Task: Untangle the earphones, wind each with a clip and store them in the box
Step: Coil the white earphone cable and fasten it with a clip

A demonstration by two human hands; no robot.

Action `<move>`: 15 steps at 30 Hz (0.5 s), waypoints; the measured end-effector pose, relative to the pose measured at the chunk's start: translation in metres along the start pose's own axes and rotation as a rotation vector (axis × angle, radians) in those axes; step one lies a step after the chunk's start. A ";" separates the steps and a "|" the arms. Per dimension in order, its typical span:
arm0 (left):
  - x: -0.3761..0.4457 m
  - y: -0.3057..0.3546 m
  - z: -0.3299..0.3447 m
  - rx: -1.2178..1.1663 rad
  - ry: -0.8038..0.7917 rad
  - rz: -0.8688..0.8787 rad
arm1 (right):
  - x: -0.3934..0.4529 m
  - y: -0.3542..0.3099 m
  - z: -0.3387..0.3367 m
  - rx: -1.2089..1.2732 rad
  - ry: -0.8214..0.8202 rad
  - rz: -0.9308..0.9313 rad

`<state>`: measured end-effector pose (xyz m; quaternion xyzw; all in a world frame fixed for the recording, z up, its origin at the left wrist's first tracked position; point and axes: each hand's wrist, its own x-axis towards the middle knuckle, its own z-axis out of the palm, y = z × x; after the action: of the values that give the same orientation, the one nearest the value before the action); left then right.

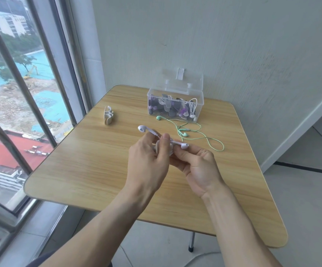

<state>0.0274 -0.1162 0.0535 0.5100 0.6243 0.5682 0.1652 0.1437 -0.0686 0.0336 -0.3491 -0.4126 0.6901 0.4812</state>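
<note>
Holding a white earphone bundle above the middle of the table (98, 176), both hands meet at the centre of view. Left hand (148, 160): fingers curled, thumb tip pressed on top of a beige clip (157, 148) that shows between the two hands; the white earphones (175, 143) are wound at this clip. Right hand (196, 164): fingers curled under and around the bundle from the right, pinching it just below one earbud. One white earbud (142, 128) sticks up and to the far left past the left fingers; the other earbud (184, 145) points right, just over the right fingertips.

Just beyond the hands, to the right, mint green earphones (184, 134) lie loose on the table, cable in open loops, one bud near the box and one near the middle of the loops.

Far side of table: clear plastic box (198, 105), lid (183, 81) standing open against the wall (233, 45); inside are several wound earphones, white, purple and dark, with clips. Exact count cannot be told.

Far left of table: a spare beige clip (108, 115), standing alone, well apart from the box.

Left of the table is a window (21, 83).
</note>
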 end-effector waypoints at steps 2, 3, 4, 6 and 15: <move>0.000 -0.001 0.000 0.005 0.006 -0.006 | 0.000 0.000 0.001 -0.080 0.013 -0.049; -0.001 -0.001 0.000 0.013 0.007 -0.012 | 0.001 -0.001 0.000 -0.129 0.026 -0.082; -0.001 -0.002 0.001 0.019 0.008 -0.016 | 0.001 -0.001 0.000 -0.172 0.037 -0.111; -0.001 -0.002 0.002 0.016 0.006 -0.024 | 0.001 -0.001 0.000 -0.228 0.057 -0.144; -0.005 -0.007 0.007 -0.018 -0.015 -0.085 | 0.007 0.005 -0.004 -0.351 0.074 -0.188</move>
<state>0.0317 -0.1153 0.0439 0.4860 0.6389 0.5623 0.1985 0.1432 -0.0623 0.0273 -0.4126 -0.5395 0.5465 0.4900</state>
